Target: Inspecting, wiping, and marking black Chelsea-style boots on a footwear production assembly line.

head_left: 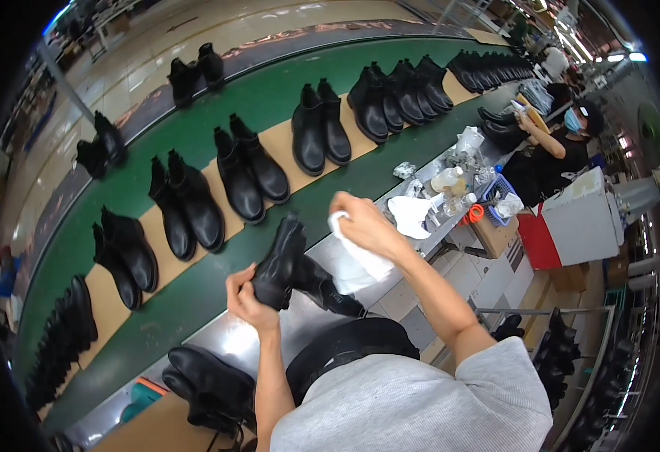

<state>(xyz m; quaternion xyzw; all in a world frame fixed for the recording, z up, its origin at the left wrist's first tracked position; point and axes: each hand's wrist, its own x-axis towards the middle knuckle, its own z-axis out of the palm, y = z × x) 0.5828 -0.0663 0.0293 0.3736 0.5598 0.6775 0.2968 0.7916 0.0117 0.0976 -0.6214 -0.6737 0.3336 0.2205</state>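
My left hand [248, 298] is closed round the heel end of a black ankle boot [279, 260], held tilted above the metal work surface [258, 340]. Another black boot [328, 290] lies on that surface just to its right. To the right of the held boot and apart from it, my right hand [361, 221] grips a white cloth [356, 264], which hangs down from the fingers. A second white cloth [410, 215] lies on the bench beyond my right wrist.
Pairs of black boots [253, 173] stand on brown card along a green conveyor [307, 194]. At right are plastic bottles [447, 179], orange-handled scissors [474, 215], a blue basket [501, 197] and a white-and-red box [571, 222]. A masked co-worker [559, 151] sits farther along. More boots [213, 384] lie at lower left.
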